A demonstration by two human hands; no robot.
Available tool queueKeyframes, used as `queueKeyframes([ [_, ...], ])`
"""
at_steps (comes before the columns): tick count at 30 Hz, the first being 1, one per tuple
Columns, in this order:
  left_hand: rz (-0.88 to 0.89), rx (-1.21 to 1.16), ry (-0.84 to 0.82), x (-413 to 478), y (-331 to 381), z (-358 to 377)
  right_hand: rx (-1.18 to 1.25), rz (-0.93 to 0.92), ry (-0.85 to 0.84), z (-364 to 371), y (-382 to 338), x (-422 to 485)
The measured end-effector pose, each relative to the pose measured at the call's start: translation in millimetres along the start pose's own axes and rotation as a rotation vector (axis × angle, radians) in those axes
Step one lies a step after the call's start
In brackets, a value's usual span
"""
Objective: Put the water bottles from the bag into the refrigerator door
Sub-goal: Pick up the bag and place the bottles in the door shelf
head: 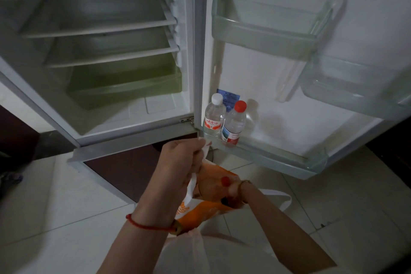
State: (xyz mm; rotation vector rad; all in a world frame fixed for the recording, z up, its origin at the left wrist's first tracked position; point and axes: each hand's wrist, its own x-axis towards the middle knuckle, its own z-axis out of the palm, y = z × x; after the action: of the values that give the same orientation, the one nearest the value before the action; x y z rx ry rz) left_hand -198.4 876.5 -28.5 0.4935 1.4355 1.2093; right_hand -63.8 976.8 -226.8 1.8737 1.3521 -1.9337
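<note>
On my far left the fridge (93, 51) stands open; its four shelves (97, 31) are stacked one above the other, and a greenish drawer (124, 87) sits beneath them. Below the cabinet I see pale floor tiles (55, 196) and a dark strip under the fridge. Moving right, the door (289, 87) is swung wide, its inner face toward me; an upper bin (262, 29) and a second bin (355, 87) hang clear and tilted in my wide view. In the bottom door shelf (278, 158), at its left end beside the hinge, two bottles stand upright and touching: a white-cap bottle (214, 115) and, just right of it, a red-cap bottle (233, 124); a blue sticker (229, 97) shows on the door behind them.

Nothing sits between my hands and that shelf. My left hand (180, 162) is raised in front of the fridge's lower edge, fist closed on the white handle (193, 182) of the bag (200, 209), holding the mouth up; a red string (146, 226) circles that wrist. The bag is orange and white and hangs below my hands above the tiles. My right hand (220, 189) reaches in from the right and is sunk in the bag's mouth, closed around a third bottle whose red cap (225, 181) shows above my fingers; a thin bracelet (243, 183) is on that wrist. The rest of that bottle is hidden by the bag.
</note>
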Motion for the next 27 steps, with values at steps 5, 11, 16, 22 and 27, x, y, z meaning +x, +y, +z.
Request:
queueKeyframes([
  [5, -0.014, -0.025, 0.014, 2.9, -0.6, -5.5, -0.283, 0.051, -0.054, -14.0, 15.7, 10.5],
  [11, 0.011, -0.018, 0.02, 4.4, 2.8, -12.0, -0.372, -0.2, 0.067, -7.9, 19.6, -0.2],
  [16, 0.019, 0.009, 0.014, 6.6, 5.1, -13.6, -0.427, -0.277, 0.133, -9.7, 30.6, 24.9],
  [22, 0.011, -0.05, 0.004, 10.2, 6.0, -13.9, -0.569, -0.338, 0.309, -11.4, 6.3, 16.2],
  [27, 0.004, -0.057, -0.023, 13.3, 1.6, -9.1, -0.538, -0.479, 0.413, -11.3, -33.0, -64.3],
])
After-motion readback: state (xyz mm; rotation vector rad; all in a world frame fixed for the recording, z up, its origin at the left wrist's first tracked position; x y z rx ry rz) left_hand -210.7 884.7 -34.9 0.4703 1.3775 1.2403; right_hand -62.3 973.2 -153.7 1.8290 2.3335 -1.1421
